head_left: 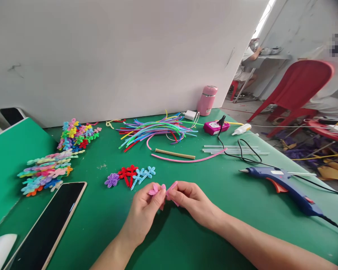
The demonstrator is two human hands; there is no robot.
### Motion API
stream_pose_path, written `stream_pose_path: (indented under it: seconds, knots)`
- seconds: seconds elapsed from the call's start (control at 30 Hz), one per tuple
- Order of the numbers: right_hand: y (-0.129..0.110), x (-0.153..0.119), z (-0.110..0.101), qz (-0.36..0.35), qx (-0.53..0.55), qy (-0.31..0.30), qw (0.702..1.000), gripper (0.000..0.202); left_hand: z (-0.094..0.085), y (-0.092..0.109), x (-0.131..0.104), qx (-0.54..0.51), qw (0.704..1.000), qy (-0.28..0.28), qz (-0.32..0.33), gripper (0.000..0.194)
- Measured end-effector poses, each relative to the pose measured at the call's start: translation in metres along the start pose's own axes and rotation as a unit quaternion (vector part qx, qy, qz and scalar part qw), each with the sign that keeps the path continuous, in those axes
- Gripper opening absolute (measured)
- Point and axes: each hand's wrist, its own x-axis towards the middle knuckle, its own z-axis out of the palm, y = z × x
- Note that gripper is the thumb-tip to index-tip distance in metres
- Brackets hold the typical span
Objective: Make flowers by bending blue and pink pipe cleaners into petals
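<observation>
Just in front of me, my left hand [148,208] pinches a pink pipe-cleaner piece [154,189] with looped petals. My right hand [190,198] is closed on another part of the pink fuzzy stem [172,186], its fingertips almost meeting the left ones. Whether the two pink parts are one piece is hidden by the fingers. Beyond my hands lie a purple flower [112,180], red shapes [127,174] and light blue shapes [143,175]. A long pink stem [186,161] curves beside a tan stick [174,154].
A blue glue gun [284,183] with a black cord lies right, near clear glue sticks [228,151]. Colored stems [157,129] and a pink bottle [207,101] are at the back. Left are flower piles [76,135] and a phone [49,225]. People sit beyond the table.
</observation>
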Motion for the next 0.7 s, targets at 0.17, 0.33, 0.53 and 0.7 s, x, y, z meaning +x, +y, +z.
stream_pose_path:
  seconds: [0.17,0.33,0.53,0.7]
  knots:
    - [0.005,-0.004,-0.008,-0.175,-0.239,0.115,0.948,0.028,-0.003,-0.002,0.005,-0.166,0.983,0.032,-0.068,0.028]
    - [0.004,-0.005,-0.012,-0.299,-0.456,0.141,0.826,0.029,-0.001,-0.003,0.004,-0.195,0.976,0.011,-0.096,0.028]
    - [-0.003,-0.006,-0.011,-0.316,-0.531,0.110,0.779,0.013,0.003,-0.003,0.001,-0.197,0.973,-0.016,-0.121,0.026]
    - [-0.004,-0.003,-0.009,-0.304,-0.506,0.080,0.803,0.021,0.006,-0.003,-0.001,-0.191,0.975,-0.019,-0.115,0.029]
